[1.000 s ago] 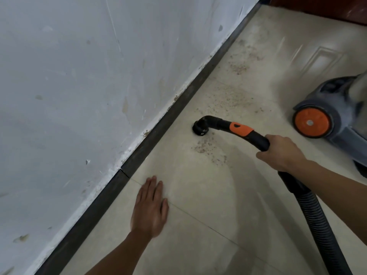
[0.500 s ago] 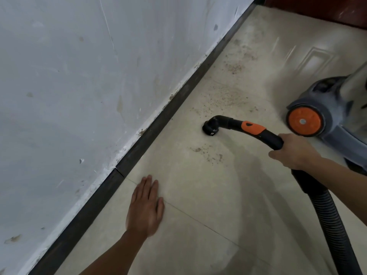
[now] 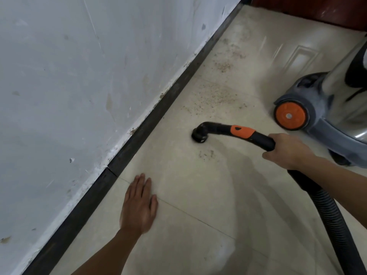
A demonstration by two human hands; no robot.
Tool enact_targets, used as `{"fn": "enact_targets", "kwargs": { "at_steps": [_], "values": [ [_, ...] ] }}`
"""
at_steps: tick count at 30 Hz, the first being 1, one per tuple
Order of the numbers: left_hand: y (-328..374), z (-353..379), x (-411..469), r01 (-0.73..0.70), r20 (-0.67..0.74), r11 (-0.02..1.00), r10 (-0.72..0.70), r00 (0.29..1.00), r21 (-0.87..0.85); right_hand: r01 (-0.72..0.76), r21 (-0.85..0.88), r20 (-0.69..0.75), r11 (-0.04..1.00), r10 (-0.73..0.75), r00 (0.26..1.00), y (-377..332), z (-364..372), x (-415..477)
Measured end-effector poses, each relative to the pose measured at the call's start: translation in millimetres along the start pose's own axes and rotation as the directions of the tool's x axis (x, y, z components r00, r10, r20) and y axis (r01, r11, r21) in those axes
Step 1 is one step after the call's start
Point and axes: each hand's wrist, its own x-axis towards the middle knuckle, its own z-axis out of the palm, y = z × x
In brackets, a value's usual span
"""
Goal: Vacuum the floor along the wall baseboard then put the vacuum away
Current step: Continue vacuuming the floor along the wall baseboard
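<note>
My right hand (image 3: 288,150) grips the black vacuum handle (image 3: 236,132), which has an orange band. Its round nozzle end (image 3: 199,135) sits on the beige tiled floor (image 3: 178,225), a short way out from the dark baseboard (image 3: 139,128). A small patch of brown crumbs (image 3: 205,153) lies just below the nozzle. More brown dirt (image 3: 216,96) is scattered farther along the floor. My left hand (image 3: 139,205) rests flat on the floor with straight fingers, near the baseboard. The ribbed black hose (image 3: 333,219) runs from the handle to the lower right.
The grey canister vacuum (image 3: 325,116) with an orange wheel (image 3: 290,115) stands at the right, close to my right hand. A scuffed white wall (image 3: 69,86) fills the left. Dark red wood (image 3: 317,8) crosses the far top right.
The nozzle has moved farther along the floor, away from me, past the crumbs that now lie just behind it. The crumb patch looks smaller. My left hand stays flat on the floor.
</note>
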Motion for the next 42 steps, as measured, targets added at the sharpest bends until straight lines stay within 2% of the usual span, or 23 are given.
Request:
{"fn": "enact_targets", "kwargs": {
  "at_steps": [2,6,10,14,16,18,21,23,25,28,32,37,40,42],
  "values": [
    [-1,2,0,0.0,-0.001,1.0,0.0,1.0,0.0,-0.048,0.009,-0.025,0.999,0.049,0.999,9,-6,-2],
    [-2,5,0,0.0,-0.003,1.0,0.0,1.0,0.006,0.001,-0.009,0.077,1.0,0.0,0.997,16,-4,-12],
    [-3,5,0,-0.001,-0.005,1.0,0.001,1.0,0.003,-0.104,0.002,-0.015,0.995,0.104,0.994,31,-6,-16],
    [-3,5,-1,-0.014,-0.013,1.0,0.014,1.0,-0.007,-0.099,-0.046,-0.008,0.994,0.099,0.995,48,-9,-17],
    [-2,4,0,-0.013,-0.014,1.0,0.013,1.0,-0.003,-0.159,-0.012,-0.055,0.987,0.158,0.986,59,-14,-18],
    [-2,4,1,-0.01,-0.016,1.0,0.01,1.0,0.008,-0.179,0.028,-0.013,0.983,0.179,0.984,67,-16,-22],
    [-2,4,1,0.0,-0.005,1.0,0.001,1.0,0.01,-0.159,0.032,0.069,0.987,0.156,0.985,73,-17,-33],
    [-2,4,1,-0.001,-0.006,1.0,0.001,1.0,0.009,-0.167,0.041,0.021,0.985,0.167,0.986,75,-14,-44],
    [-1,4,1,0.0,-0.001,1.0,0.0,1.0,0.008,-0.104,0.001,0.017,0.995,0.104,0.994,72,-7,-54],
    [-1,4,1,0.01,0.004,1.0,-0.01,1.0,-0.001,-0.009,-0.013,0.114,1.0,0.01,0.993,61,5,-63],
    [0,3,1,0.011,0.002,1.0,-0.011,1.0,0.001,-0.13,0.03,-0.052,0.991,0.132,0.99,53,16,-65],
    [0,4,0,0.016,0.007,1.0,-0.016,1.0,-0.005,-0.045,0.045,0.065,0.998,0.042,0.997,38,33,-68],
    [1,3,1,0.017,0.016,1.0,-0.017,1.0,-0.007,-0.113,0.064,-0.056,0.991,0.117,0.992,30,34,-57],
    [2,3,2,0.011,0.02,1.0,-0.011,1.0,-0.006,-0.084,0.055,-0.065,0.995,0.087,0.994,19,40,-50]
  ]
}}
